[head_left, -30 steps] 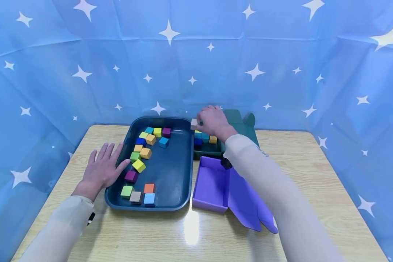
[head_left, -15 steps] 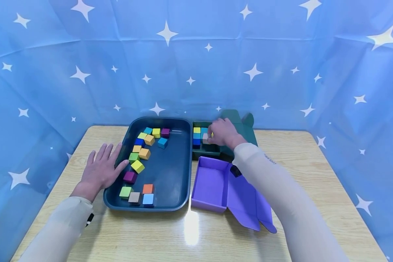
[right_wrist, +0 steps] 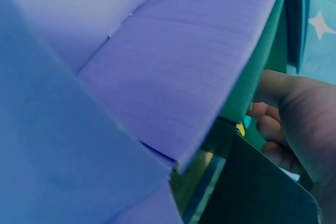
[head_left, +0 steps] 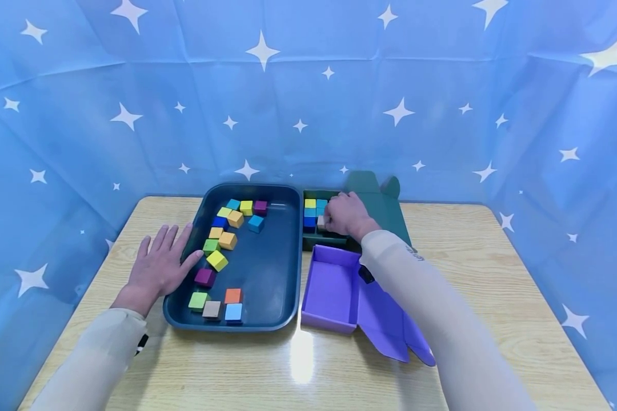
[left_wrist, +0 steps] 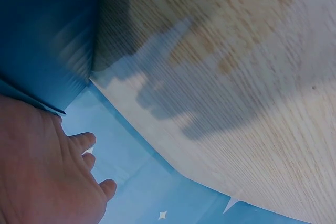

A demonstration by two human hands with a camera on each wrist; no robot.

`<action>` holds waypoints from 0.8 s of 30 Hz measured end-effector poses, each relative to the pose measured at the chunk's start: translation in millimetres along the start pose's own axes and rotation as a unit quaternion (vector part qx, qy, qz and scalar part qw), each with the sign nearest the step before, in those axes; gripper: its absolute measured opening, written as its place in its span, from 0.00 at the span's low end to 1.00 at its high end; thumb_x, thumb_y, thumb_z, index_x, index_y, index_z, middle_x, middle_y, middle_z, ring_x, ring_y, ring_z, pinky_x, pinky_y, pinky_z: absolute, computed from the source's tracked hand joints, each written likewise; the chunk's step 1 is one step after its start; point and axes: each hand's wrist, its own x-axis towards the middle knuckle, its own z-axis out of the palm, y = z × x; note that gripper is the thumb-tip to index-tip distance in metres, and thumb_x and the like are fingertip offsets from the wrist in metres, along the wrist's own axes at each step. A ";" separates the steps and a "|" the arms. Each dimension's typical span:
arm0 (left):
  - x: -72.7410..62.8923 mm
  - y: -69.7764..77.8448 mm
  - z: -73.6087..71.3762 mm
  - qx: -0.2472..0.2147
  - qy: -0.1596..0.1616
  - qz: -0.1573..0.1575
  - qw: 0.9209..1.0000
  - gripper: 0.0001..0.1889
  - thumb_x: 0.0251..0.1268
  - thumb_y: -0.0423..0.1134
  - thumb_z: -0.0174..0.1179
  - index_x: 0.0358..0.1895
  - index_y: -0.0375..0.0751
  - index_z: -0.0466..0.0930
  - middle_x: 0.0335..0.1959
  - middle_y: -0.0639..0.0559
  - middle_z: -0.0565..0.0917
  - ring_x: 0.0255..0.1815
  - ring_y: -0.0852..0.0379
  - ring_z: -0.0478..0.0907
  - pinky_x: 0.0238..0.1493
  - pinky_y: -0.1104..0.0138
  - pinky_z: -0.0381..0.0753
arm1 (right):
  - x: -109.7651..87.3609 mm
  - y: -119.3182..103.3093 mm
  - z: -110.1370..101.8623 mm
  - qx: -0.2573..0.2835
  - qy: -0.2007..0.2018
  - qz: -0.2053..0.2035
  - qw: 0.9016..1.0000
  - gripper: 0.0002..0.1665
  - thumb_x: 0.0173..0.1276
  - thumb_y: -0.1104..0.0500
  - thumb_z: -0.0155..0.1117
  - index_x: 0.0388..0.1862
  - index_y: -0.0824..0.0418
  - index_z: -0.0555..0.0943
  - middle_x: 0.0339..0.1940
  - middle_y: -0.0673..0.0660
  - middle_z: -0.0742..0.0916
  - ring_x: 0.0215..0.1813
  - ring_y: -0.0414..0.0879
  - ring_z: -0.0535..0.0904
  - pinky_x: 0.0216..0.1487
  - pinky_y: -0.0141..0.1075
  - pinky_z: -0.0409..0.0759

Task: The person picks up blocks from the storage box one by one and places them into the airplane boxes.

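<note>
My right hand reaches down into the green box at the back, its fingers curled at a pale brown cube. The cube sits beside a blue cube, and the hand covers its right part. In the right wrist view the box wall hides the fingertips of the right hand. My left hand lies with its fingers spread at the left rim of the dark blue tray, the thumb over the rim. The left wrist view shows the left hand against the tray's outer side.
Several coloured cubes lie in the tray, among them a purple cube and an orange cube. An open purple box stands in front of the green one, its lid folded out rightward. The green lid leans open behind.
My right hand has carried the pale brown cube from above the tray's back right corner rightward and down into the green box. The left hand has stayed in place.
</note>
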 end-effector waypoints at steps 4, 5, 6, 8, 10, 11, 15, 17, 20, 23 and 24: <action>0.2 0.9 -0.1 -0.001 -0.002 0.001 1.000 0.43 0.71 0.70 0.30 0.80 0.47 0.36 0.78 0.30 0.46 0.78 0.30 0.38 0.74 0.34 0.33 | 1.2 -0.2 4.0 -0.011 0.012 -0.001 1.000 0.08 0.64 0.56 0.60 0.30 0.50 0.85 0.38 0.50 0.85 0.45 0.50 0.75 0.50 0.43 0.69; 0.4 0.8 0.0 0.000 -0.001 0.001 1.000 0.43 0.71 0.70 0.30 0.80 0.47 0.36 0.78 0.30 0.47 0.78 0.30 0.38 0.74 0.34 0.33 | 1.8 -0.2 5.0 -0.015 0.014 -0.002 1.000 0.08 0.64 0.56 0.59 0.29 0.50 0.85 0.37 0.50 0.85 0.45 0.50 0.75 0.49 0.43 0.69; 0.5 0.7 0.0 0.000 0.000 0.001 1.000 0.43 0.71 0.70 0.30 0.80 0.47 0.36 0.78 0.30 0.47 0.78 0.30 0.38 0.74 0.34 0.33 | 2.6 -0.4 6.0 -0.020 0.018 -0.003 1.000 0.09 0.65 0.56 0.59 0.29 0.50 0.85 0.37 0.50 0.85 0.44 0.50 0.75 0.49 0.42 0.68; 0.6 0.4 -0.1 0.001 0.001 0.001 1.000 0.43 0.71 0.70 0.30 0.80 0.47 0.36 0.78 0.30 0.47 0.78 0.30 0.38 0.74 0.34 0.33 | 4.1 -0.9 7.7 -0.038 0.025 -0.007 0.999 0.09 0.66 0.55 0.59 0.29 0.50 0.85 0.37 0.50 0.85 0.44 0.50 0.75 0.48 0.42 0.68; 0.6 0.1 -0.4 -0.001 0.000 0.000 1.000 0.43 0.72 0.69 0.30 0.80 0.47 0.36 0.78 0.30 0.46 0.78 0.30 0.38 0.74 0.34 0.32 | 5.5 -1.7 9.6 -0.055 0.030 -0.011 0.998 0.10 0.68 0.54 0.58 0.29 0.50 0.85 0.36 0.51 0.85 0.43 0.50 0.75 0.47 0.42 0.68; 0.6 0.0 -0.5 -0.001 0.000 0.000 1.000 0.43 0.72 0.69 0.30 0.80 0.47 0.36 0.78 0.30 0.46 0.78 0.30 0.38 0.74 0.34 0.32 | 5.8 -2.0 10.5 -0.063 0.033 -0.013 0.997 0.10 0.68 0.53 0.59 0.29 0.51 0.85 0.36 0.51 0.86 0.43 0.50 0.75 0.47 0.42 0.68; -0.1 0.2 -0.9 -0.003 -0.003 -0.001 1.000 0.43 0.71 0.69 0.30 0.80 0.46 0.36 0.78 0.30 0.46 0.78 0.30 0.37 0.74 0.34 0.32 | 5.4 -3.7 13.2 -0.085 0.037 -0.021 0.995 0.10 0.69 0.51 0.61 0.31 0.52 0.85 0.38 0.52 0.86 0.44 0.50 0.75 0.47 0.41 0.67; -0.4 0.5 -0.8 -0.003 -0.003 -0.002 1.000 0.43 0.71 0.70 0.30 0.80 0.46 0.36 0.78 0.30 0.46 0.78 0.30 0.38 0.74 0.33 0.33 | 4.8 -4.4 13.8 -0.090 0.038 -0.022 0.995 0.10 0.69 0.50 0.62 0.33 0.52 0.85 0.40 0.52 0.87 0.45 0.50 0.75 0.47 0.41 0.68; -0.5 0.6 -0.6 -0.003 -0.003 -0.002 1.000 0.43 0.71 0.69 0.30 0.80 0.47 0.36 0.78 0.30 0.46 0.78 0.30 0.38 0.74 0.34 0.32 | 4.6 -5.0 14.2 -0.094 0.039 -0.021 0.995 0.10 0.68 0.48 0.63 0.36 0.52 0.86 0.42 0.52 0.87 0.46 0.49 0.75 0.48 0.41 0.68; -0.5 0.4 -0.4 -0.003 -0.002 -0.002 1.000 0.43 0.71 0.70 0.30 0.80 0.47 0.36 0.78 0.30 0.47 0.78 0.30 0.38 0.74 0.34 0.32 | 4.5 -5.5 14.3 -0.098 0.040 -0.019 0.994 0.10 0.68 0.48 0.64 0.37 0.52 0.86 0.42 0.51 0.87 0.46 0.49 0.75 0.48 0.41 0.68; -0.6 0.2 -0.5 -0.003 -0.003 -0.002 1.000 0.43 0.71 0.70 0.30 0.80 0.47 0.36 0.78 0.30 0.47 0.78 0.30 0.38 0.74 0.34 0.32 | 4.4 -5.6 14.5 -0.098 0.040 -0.019 0.994 0.10 0.68 0.48 0.64 0.36 0.52 0.86 0.42 0.51 0.87 0.46 0.49 0.75 0.48 0.41 0.68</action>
